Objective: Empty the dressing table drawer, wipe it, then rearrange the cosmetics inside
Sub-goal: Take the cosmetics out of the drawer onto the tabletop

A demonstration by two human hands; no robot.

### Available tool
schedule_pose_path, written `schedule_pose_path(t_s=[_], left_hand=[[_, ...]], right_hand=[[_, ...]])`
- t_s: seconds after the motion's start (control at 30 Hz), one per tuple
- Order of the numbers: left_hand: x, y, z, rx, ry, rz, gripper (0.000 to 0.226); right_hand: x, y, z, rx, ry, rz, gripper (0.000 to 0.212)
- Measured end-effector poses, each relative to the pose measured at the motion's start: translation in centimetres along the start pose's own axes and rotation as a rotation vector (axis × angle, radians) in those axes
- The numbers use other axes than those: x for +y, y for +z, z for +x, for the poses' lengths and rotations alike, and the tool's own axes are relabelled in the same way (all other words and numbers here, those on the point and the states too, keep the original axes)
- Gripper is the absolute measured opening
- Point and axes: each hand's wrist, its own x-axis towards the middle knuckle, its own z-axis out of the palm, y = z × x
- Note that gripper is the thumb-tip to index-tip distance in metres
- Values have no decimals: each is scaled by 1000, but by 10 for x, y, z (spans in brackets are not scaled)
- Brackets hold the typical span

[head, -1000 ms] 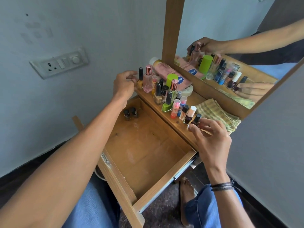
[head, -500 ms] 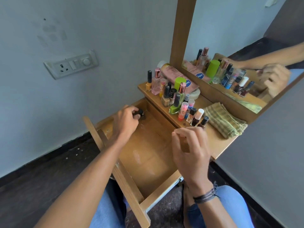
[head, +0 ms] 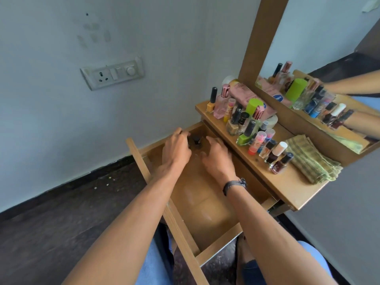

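The wooden drawer (head: pixel 202 199) is pulled out under the dressing table top (head: pixel 292 188). In its far corner stand two small dark-capped bottles (head: pixel 196 140); the rest of its floor is bare and smudged. My left hand (head: pixel 176 149) is curled at the left bottle, with its fingers round it. Just right of the bottles, my right hand (head: pixel 218 156) reaches in with fingers spread and holds nothing. Several cosmetics (head: pixel 244 124), nail polishes, perfume bottles and tubes, crowd the table top.
A folded green checked cloth (head: pixel 312 161) lies on the table top, right of the bottles. The mirror (head: pixel 329 79) stands behind them in a wooden frame. A wall socket plate (head: pixel 112 74) is at the left. My knees are below the drawer front.
My right hand has come down from above the table edge into the drawer's far corner. My left hand stays at the small bottles there. The view has shifted slightly.
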Motion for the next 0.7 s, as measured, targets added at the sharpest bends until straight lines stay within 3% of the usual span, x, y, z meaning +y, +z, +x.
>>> schedule_pose_path(t_s=[0.2,0.43,0.7], left_hand=[[-3,3,2,-10,15,1,37],[-3,1,1,-26,20,-15,32],[-3,-1,-3,-17,15,-23,35]], right_hand=[[9,25,34,-29,64,21,57],[12,39,46,40,21,26,23],[13,37,23,97,40,72,13]])
